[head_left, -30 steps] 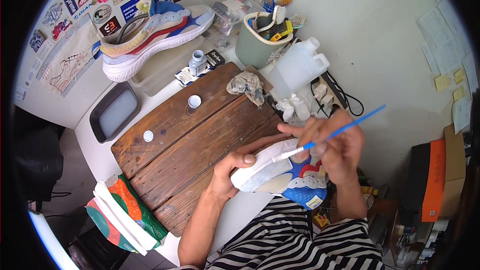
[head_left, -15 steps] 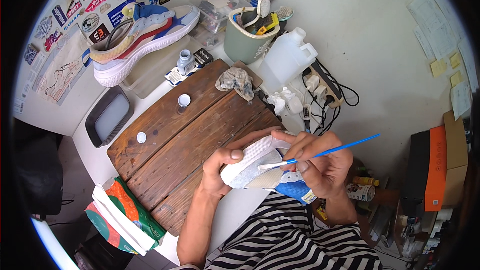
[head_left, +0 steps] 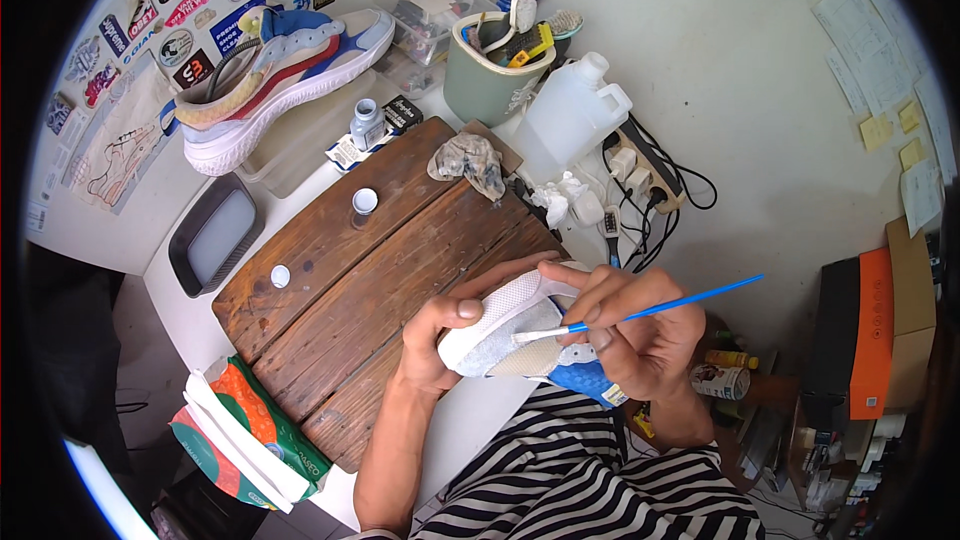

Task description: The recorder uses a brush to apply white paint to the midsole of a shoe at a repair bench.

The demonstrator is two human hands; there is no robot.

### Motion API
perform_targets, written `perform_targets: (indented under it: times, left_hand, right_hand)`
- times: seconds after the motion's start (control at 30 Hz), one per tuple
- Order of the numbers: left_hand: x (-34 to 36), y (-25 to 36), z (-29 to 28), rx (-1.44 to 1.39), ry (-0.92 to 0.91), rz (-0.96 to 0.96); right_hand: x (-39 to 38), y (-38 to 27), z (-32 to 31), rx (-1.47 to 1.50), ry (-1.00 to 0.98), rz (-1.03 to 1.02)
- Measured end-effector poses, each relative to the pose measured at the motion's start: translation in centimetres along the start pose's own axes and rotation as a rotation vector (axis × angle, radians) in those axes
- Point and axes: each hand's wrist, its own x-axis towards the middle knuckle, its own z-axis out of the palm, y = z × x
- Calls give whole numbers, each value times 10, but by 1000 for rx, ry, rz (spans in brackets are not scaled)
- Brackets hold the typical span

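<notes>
My left hand (head_left: 435, 330) grips a sneaker (head_left: 500, 332) with white mesh, pale grey-blue and beige panels and a blue part, its thumb on the white edge. In my right hand (head_left: 650, 335) is a thin blue paintbrush (head_left: 710, 290), held in the fingers low on the handle, its white tip on the pale grey-blue panel. Beyond my hands lies a dark wooden board (head_left: 330, 290) with a white cap (head_left: 280, 276), a small white-topped cup (head_left: 364, 202) and a stained rag (head_left: 465, 162). An uncapped jar of grey-blue paint (head_left: 367, 125) stands behind the board.
A large sneaker (head_left: 275, 100) sits over a clear bin at the back left, beside a dark tray (head_left: 215, 235). A green bucket of brushes (head_left: 490, 80), a jug (head_left: 565, 115) and power cords (head_left: 665, 170) line the back right. A tissue pack (head_left: 250, 430) lies left; boxes (head_left: 870, 335) stand right.
The brush tip has moved down and left from the white mesh onto the pale grey-blue panel. My hands and the shoe have shifted slightly, and the whole view has moved a little.
</notes>
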Motion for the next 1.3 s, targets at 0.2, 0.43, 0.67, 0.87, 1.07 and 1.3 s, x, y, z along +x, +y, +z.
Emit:
perform_targets:
  times: [0.2, 0.43, 0.67, 0.87, 1.07, 1.3]
  left_hand:
    - [0, -1, -1, 5, 6, -9]
    - [-1, 2, 2, 26, 21, -7]
    - [0, 2, 3, 45, 34, -10]
    - [0, 0, 0, 18, 28, 7]
    - [-1, 4, 3, 17, 5, -15]
    - [0, -1, 1, -3, 18, -2]
  right_hand:
    - [-2, 2, -3, -57, -9, 2]
    - [-7, 1, -10, -172, 24, 14]
    - [-5, -3, -7, -151, -1, -13]
    - [2, -4, 3, -131, -59, -56]
    - [-6, -4, -9, -190, -10, -18]
    - [4, -8, -2, -146, -20, -33]
